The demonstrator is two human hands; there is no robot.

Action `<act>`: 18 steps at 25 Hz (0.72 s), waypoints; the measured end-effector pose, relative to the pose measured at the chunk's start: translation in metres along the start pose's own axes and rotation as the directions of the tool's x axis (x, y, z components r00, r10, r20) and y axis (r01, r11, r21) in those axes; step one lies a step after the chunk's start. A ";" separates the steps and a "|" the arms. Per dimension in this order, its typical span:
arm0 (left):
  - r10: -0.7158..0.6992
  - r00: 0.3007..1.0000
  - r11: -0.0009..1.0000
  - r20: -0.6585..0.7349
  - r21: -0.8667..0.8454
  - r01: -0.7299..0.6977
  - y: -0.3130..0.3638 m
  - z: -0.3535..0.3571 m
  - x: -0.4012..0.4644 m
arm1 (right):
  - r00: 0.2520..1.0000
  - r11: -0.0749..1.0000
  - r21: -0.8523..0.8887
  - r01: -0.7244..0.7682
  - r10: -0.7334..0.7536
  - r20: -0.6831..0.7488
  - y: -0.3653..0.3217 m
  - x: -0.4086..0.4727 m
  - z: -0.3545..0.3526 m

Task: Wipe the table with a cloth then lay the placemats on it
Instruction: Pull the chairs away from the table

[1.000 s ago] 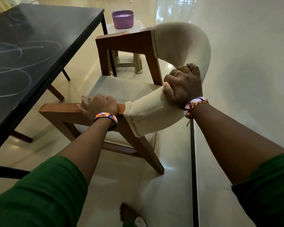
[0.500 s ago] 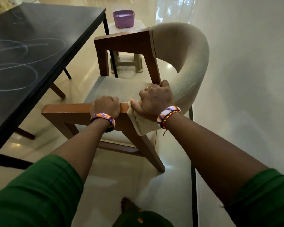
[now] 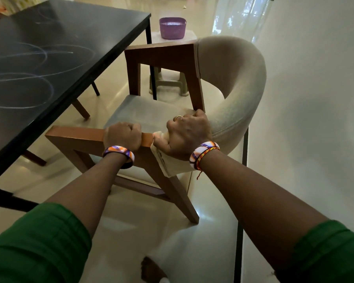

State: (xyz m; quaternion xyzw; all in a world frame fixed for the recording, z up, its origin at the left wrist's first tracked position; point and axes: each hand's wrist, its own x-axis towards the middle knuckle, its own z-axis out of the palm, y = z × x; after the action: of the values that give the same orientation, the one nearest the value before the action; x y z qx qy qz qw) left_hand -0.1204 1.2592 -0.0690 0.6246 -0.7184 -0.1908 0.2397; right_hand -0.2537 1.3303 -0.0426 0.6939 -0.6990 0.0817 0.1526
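Observation:
A wooden chair [image 3: 168,56] with a curved beige padded back stands beside the black table [image 3: 55,50], whose top shows curved wipe streaks. My left hand [image 3: 124,135] is closed around the chair's near wooden armrest. My right hand [image 3: 187,135] grips the near end of the padded backrest, just right of the left hand. No cloth and no placemats are in view.
A purple basket [image 3: 172,27] sits on a light plastic stool [image 3: 168,78] beyond the chair. A pale wall runs along the right. My bare foot [image 3: 151,270] is on the glossy floor below the chair.
My right hand slid from the upper curve of the backrest down to its near end beside my left hand. My left hand shifted slightly right along the armrest. The chair has turned a little.

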 end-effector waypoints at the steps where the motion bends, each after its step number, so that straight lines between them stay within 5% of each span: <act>1: -0.012 1.000 1.000 -0.004 0.002 0.012 0.000 0.002 0.005 | 1.000 1.000 0.008 0.005 -0.006 0.011 0.001 0.004 0.001; 18: 0.007 1.000 1.000 0.003 0.011 -0.007 -0.011 0.006 0.030 | 1.000 1.000 -0.021 -0.009 0.009 -0.015 0.002 0.027 0.018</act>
State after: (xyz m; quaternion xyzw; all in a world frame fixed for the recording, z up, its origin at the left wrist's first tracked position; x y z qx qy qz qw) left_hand -0.1179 1.2277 -0.0771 0.6230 -0.7219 -0.1869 0.2361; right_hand -0.2569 1.2988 -0.0500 0.6884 -0.7018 0.0803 0.1648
